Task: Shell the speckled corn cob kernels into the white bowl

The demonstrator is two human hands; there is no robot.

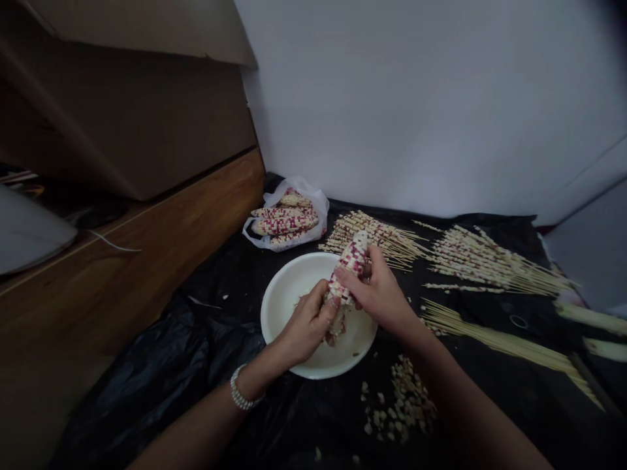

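Both hands hold one ear of corn with white and purple-red kernels, tilted over a white bowl. My left hand, with a beaded bracelet at the wrist, is closed around its lower part. My right hand grips it higher up, the thumb laid across the kernels. Toward the lower end, a stretch of the cob looks stripped of kernels. Some bits lie inside the bowl, partly hidden by my left hand and the ear.
A plastic bag of corn ears stands behind the bowl. Skewers threaded with kernels and more threaded skewers lie to the right, near bare skewers. Loose kernels lie on black plastic sheeting. A cardboard box is at left.
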